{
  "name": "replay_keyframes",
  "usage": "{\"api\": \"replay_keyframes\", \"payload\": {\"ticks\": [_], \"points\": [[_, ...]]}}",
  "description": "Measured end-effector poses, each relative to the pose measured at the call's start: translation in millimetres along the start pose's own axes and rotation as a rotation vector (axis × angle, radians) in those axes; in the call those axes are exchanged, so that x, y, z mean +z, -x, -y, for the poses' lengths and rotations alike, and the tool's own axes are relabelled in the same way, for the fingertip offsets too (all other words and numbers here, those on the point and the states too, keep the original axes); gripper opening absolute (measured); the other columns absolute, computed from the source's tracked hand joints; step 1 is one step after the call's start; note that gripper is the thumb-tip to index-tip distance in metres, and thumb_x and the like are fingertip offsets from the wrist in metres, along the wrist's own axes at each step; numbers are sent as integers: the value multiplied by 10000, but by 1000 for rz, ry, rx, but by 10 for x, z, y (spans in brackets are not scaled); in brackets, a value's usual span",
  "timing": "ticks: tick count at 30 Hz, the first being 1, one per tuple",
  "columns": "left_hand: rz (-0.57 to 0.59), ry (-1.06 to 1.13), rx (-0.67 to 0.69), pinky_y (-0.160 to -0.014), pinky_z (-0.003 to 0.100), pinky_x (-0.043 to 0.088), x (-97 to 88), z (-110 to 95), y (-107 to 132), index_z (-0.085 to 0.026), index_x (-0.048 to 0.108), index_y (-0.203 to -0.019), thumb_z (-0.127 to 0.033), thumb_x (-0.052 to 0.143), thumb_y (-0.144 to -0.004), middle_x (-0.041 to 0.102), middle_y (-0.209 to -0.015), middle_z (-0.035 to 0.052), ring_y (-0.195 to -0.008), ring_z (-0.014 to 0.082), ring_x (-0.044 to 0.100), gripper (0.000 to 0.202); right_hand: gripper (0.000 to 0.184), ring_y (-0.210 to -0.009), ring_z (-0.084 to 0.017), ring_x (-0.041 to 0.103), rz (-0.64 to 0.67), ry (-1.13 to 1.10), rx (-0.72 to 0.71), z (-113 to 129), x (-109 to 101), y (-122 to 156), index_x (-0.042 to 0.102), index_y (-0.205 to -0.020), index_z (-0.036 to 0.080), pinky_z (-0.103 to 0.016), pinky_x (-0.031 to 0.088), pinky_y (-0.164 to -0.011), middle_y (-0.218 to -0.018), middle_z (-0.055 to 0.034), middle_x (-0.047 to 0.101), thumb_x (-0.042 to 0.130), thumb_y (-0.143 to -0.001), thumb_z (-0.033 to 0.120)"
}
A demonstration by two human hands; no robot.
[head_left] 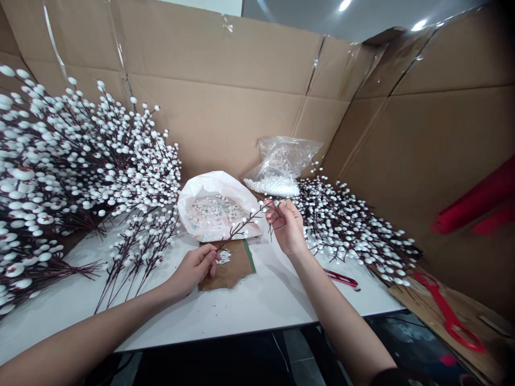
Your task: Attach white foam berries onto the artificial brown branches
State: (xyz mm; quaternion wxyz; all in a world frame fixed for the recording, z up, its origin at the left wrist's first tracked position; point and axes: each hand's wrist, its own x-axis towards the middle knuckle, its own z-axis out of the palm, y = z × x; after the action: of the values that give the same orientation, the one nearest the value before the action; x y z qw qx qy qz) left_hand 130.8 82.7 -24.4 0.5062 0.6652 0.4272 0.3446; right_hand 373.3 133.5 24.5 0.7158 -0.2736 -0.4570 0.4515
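Observation:
My left hand (196, 266) is closed around the lower stem of a dark twig with white foam berries (241, 224), just above a brown cardboard mat (233, 271) on the white table (249, 305). My right hand (286, 225) pinches the twig's upper tip, fingers pressed together. Behind the twig lies a white bag of loose beads (215, 206), open at the top.
Large bunches of berry branches (76, 161) pile up on the left, another heap (354, 225) on the right. A clear bag of white beads (281, 166) sits at the back. Red snips (341, 278) and a red tool (446, 313) lie right. Cardboard walls (225, 96) surround the table.

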Motion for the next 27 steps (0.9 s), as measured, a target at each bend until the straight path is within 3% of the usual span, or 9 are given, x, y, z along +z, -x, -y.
{"api": "replay_keyframes", "payload": {"ticks": [7, 27], "points": [[17, 27, -10, -409, 184, 285, 0, -59, 18, -178, 518, -826, -490, 387, -892, 546, -569, -25, -407, 78, 361, 345, 245, -590, -101, 553, -17, 56, -26, 39, -17, 3, 405, -707, 221, -233, 433, -515, -846, -16, 653, 615, -772, 330], [28, 9, 2, -406, 180, 272, 3, -17, 2, -180, 520, -831, -465, 375, -910, 530, -555, -38, -397, 68, 348, 330, 248, -555, -117, 616, -26, 67, -5, 105, -90, -32, 391, -658, 218, -223, 463, -460, -736, -15, 671, 618, -746, 264]]}}
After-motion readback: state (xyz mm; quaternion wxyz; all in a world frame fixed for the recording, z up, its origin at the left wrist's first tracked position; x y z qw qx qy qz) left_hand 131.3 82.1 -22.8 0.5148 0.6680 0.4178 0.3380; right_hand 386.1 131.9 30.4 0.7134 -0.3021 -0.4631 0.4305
